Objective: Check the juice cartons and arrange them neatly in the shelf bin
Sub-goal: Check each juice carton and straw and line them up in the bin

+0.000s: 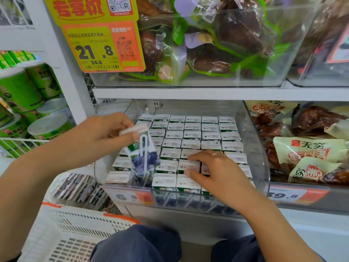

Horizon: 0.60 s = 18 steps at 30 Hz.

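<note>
Clear shelf bin nearly full, juice cartons in tidy rows. Left hand pinches one carton above gap near bin's front-left corner. Right hand flat, fingers relaxed, on front rows.

Lifted carton motion-blurred (print unreadable).

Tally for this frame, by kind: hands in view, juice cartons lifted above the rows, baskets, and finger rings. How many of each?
Hands: 2, left hand and right hand
Lifted carton: 1, pinched by the left hand
Basket: 1
Ring: 1, on the right hand
Total: 5
</note>
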### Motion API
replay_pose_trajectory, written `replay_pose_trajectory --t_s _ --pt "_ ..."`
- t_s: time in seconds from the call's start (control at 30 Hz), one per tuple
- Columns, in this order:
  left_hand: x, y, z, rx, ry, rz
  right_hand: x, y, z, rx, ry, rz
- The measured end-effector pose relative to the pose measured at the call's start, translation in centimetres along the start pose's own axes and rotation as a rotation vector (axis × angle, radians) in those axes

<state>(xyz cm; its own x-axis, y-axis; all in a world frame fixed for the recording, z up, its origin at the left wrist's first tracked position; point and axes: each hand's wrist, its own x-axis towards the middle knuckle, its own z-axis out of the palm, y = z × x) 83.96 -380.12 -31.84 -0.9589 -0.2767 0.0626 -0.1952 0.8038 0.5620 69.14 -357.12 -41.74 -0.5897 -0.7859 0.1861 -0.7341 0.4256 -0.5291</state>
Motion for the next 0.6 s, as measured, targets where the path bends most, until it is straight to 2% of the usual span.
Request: replay_pose_trajectory --t_s 0.13,0.2,0.3,0.43,0.5,0.6 --pt "0.8 2.4 3.5 -0.428 0.111 -0.017 -0.3 -1.0 -1.2 0.574 0.048 0.106" --pt "1.5 3.6 6.1 -0.616 0.165 -0.044 -0.4 -1.3 -1.7 0.742 0.083 0.101" --pt "2.9 5.4 9.2 -0.832 0.266 -0.106 -0.4 -1.4 -2.0 0.853 0.138 0.138" --pt "4.3 7.1 11.3 -1.003 0.325 -0.171 -0.5 -1.0 -2.6 0.951 0.183 0.237" --pt "4.3 7.2 11.9 -1.082 0.301 -0.155 -0.6 -0.6 -2.9 1.027 0.179 0.279" --pt "3.7 6.7 12.6 -1.113 0.181 -0.1 -0.7 -0.3 -2.8 1.088 0.178 0.295"
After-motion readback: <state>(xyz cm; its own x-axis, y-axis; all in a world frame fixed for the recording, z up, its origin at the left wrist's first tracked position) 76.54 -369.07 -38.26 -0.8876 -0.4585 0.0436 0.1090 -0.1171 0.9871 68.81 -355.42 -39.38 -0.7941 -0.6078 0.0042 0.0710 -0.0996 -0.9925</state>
